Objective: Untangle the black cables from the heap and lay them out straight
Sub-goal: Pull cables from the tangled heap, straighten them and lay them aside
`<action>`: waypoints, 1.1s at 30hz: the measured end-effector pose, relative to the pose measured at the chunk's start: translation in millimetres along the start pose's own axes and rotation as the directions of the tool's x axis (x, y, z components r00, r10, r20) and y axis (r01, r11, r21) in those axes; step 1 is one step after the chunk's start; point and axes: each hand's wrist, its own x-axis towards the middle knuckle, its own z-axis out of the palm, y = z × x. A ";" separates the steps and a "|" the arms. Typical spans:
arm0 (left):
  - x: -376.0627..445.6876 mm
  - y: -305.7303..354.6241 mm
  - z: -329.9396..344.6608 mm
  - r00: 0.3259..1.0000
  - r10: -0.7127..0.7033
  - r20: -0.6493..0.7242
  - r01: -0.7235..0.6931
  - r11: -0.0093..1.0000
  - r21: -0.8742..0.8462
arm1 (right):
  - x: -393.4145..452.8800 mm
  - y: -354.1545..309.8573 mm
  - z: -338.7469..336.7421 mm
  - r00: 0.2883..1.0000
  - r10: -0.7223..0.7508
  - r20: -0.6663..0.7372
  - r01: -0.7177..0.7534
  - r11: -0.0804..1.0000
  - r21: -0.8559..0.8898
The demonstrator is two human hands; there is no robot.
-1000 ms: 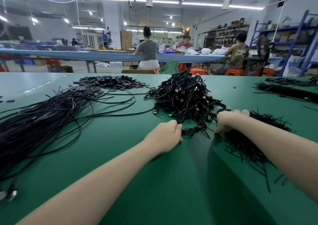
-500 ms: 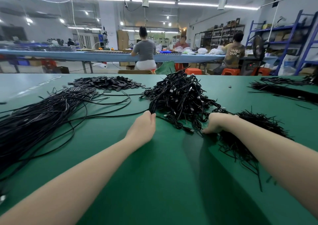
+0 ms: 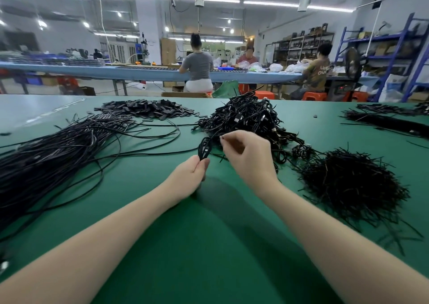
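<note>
A second ago both hands were pressed low against the near edge of the tangled heap of thin black cables, fists down on the green matte surface. Now both are lifted clear of it, and one coiled bundle of black cable has come out of the heap with them.

The left hand grips the lower end of that bundle, fingers and thumb curled round it, so the loops stand up just above the knuckles and slightly beyond them. The right hand hovers close beside it, to its right, pinching something small and dark between thumb and forefinger at the level of the bundle's top. It looks like the tie or the free end of the cable, though it is too small to say which.

The heap sits just beyond both hands. Far out to the left of the left hand lies the long sheaf of straightened black cables, spread along the surface. To the right of the right hand is a bristly mound of short black twist ties.

So one cable is separated from the heap but still coiled. The step in hand seems to be loosening it; it then has to be drawn out and laid with the sheaf on the left. Much of the heap remains.
</note>
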 end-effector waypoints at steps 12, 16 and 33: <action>-8.6 6.3 5.1 0.976 0.214 0.022 -0.185 0.779 0.599 | -23.1 -4.2 7.8 0.982 -0.112 0.153 0.115 0.993 -0.009; -22.6 18.9 5.0 0.833 0.533 0.148 -0.312 0.231 0.922 | -0.6 -15.4 -11.2 0.872 -0.151 0.465 0.240 0.961 -0.137; -25.4 24.8 23.0 0.954 0.241 -0.180 -0.239 0.970 0.034 | -16.7 3.3 8.7 0.617 0.436 0.655 -0.761 0.118 0.639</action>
